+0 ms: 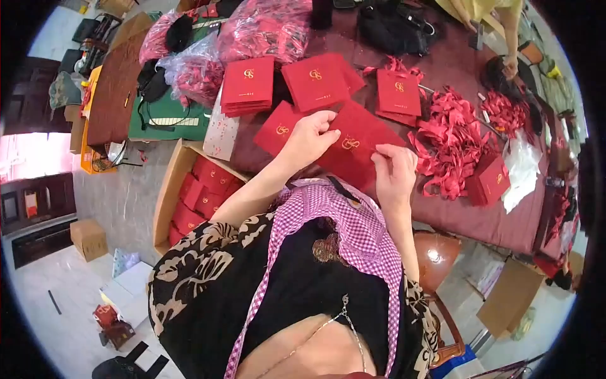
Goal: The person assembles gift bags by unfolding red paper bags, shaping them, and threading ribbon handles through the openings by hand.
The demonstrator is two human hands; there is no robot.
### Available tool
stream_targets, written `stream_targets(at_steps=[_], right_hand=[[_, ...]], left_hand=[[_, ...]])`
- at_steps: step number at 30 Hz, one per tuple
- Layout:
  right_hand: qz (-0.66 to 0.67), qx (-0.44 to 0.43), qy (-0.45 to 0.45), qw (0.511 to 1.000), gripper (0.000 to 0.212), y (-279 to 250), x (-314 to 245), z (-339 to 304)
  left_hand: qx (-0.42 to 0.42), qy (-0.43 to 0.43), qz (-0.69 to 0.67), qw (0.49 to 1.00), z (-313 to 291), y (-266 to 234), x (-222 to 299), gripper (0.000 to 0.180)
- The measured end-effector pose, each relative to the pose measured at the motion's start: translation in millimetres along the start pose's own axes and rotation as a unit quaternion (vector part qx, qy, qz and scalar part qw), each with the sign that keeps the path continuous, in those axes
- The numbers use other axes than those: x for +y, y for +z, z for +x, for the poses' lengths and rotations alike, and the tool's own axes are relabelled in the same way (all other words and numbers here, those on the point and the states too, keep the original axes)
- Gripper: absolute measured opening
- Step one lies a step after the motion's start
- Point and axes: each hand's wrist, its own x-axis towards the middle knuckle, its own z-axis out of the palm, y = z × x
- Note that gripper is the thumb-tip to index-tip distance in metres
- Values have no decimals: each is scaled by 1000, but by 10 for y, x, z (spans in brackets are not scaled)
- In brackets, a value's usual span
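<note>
Between my two hands is a flat red gift bag (pixel 361 129) with a gold emblem, tilted in front of my apron. My left hand (pixel 309 140) is closed, thumb and fingers pinching its left side. At its right edge, my right hand (pixel 394 170) is closed on it with bent fingers. Under my left wrist, another red bag (pixel 276 129) lies on the table. Just beyond are a left stack of red bags (pixel 248 85), a middle stack (pixel 315 82) and a smaller right stack (pixel 399 95).
Loose red ribbons (pixel 451 145) lie heaped on the maroon tablecloth (pixel 505 224), near a red bag stack (pixel 489 180) and clear plastic (pixel 522 167). A cardboard box (pixel 169 186) of red bags is at my left. Plastic-wrapped bundles (pixel 265 31) sit farther back. Another person's arm (pixel 510 38) reaches in.
</note>
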Motion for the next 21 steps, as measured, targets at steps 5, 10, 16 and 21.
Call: stream_targets(at_steps=[5, 10, 16, 21], right_hand=[[-32, 15, -46, 998, 16, 2, -50, 74], [-50, 26, -49, 997, 17, 141, -20, 114], [-48, 27, -49, 997, 11, 205, -26, 130], [-65, 25, -49, 996, 10, 232, -5, 134]], left_hand=[[-36, 10, -56, 998, -66, 99, 122, 35], [-36, 17, -18, 999, -73, 111, 101, 32], [-8, 80, 10, 997, -137, 196, 110, 29], [4, 135, 58, 989, -167, 229, 205, 26]])
